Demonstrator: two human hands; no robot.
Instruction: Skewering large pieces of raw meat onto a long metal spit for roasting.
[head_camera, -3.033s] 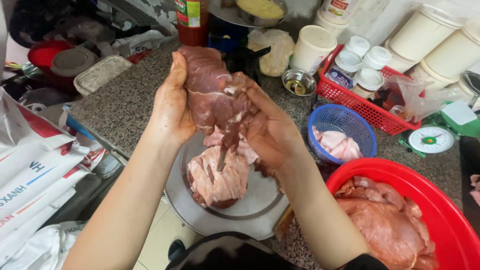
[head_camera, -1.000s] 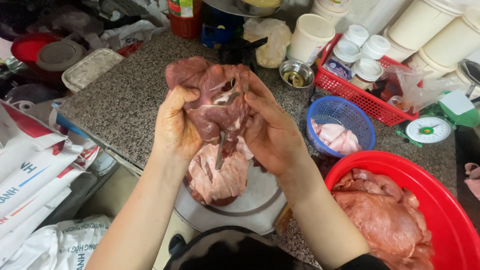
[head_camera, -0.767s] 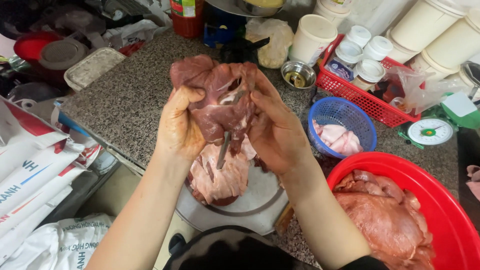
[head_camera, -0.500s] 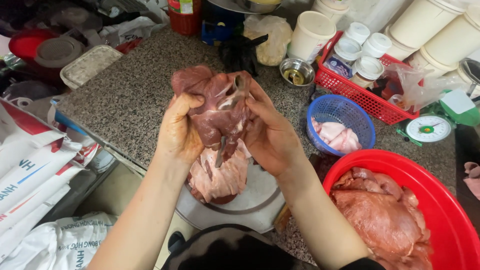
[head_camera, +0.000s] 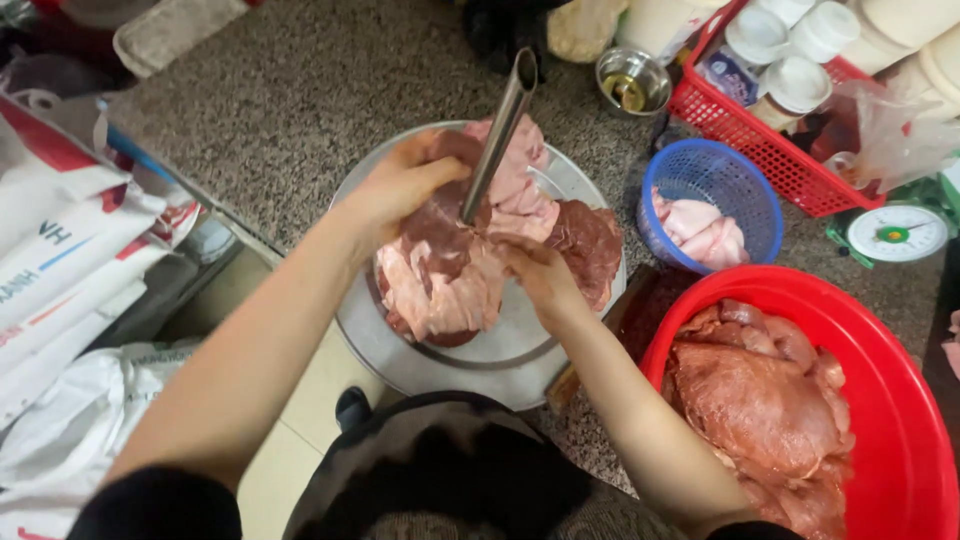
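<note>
A metal spit rod (head_camera: 498, 135) stands up from a round metal tray (head_camera: 520, 360) on the speckled stone counter. Raw meat slices (head_camera: 445, 285) are stacked around the rod's foot. A dark red meat slice (head_camera: 590, 235) is threaded on the rod and lies on top of the stack. My left hand (head_camera: 400, 185) grips its left side beside the rod. On its near side, my right hand (head_camera: 535, 275) presses it with fingers curled into the meat.
A big red basin (head_camera: 900, 330) of raw meat sits at the right. Behind it are a blue basket (head_camera: 745, 185) with pale pieces, a red basket (head_camera: 770, 140) of white tubs, a small scale (head_camera: 897, 232) and a metal cup (head_camera: 632, 82). Printed sacks (head_camera: 60, 260) lie at the left.
The meat slice that both hands held up in the air has come down over the rod onto the stack. The rod's top now shows above the meat.
</note>
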